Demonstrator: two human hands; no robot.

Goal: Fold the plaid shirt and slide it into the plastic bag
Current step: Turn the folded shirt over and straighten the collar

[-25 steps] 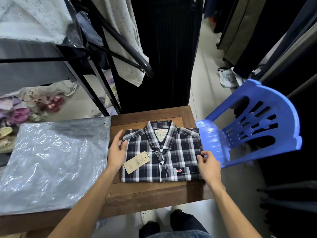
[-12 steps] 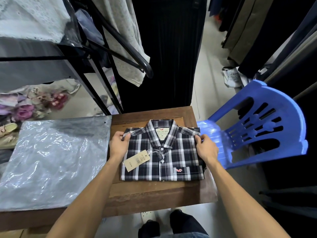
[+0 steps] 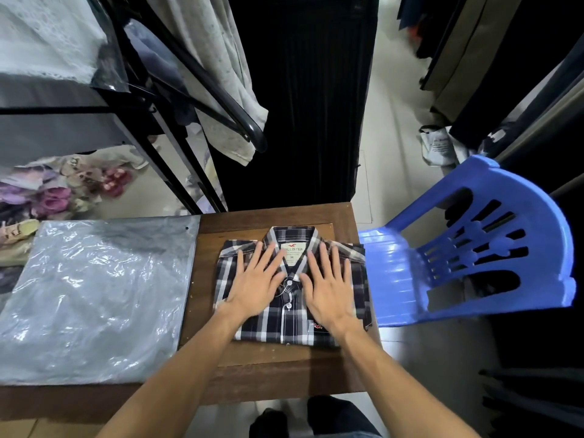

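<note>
The plaid shirt (image 3: pixel 278 327), dark blue and white, lies folded into a neat rectangle on the wooden table (image 3: pixel 268 374), collar pointing away from me. My left hand (image 3: pixel 257 282) rests flat on its left chest with the fingers spread. My right hand (image 3: pixel 330 287) lies flat on the right chest the same way, covering most of the front. The paper tag is hidden under my left hand. The clear plastic bag (image 3: pixel 91 298) lies flat on the table to the left of the shirt, a narrow strip of table between them.
A blue plastic chair (image 3: pixel 467 254) stands tight against the table's right edge. A black clothes rack (image 3: pixel 177 99) with hanging garments rises behind the table on the left. Dark clothes hang straight ahead and on the right. Shoes lie on the floor at far left.
Both hands have left the shirt's side edges and moved inward onto its front, where they now lie flat with spread fingers. The shirt has stayed in place.
</note>
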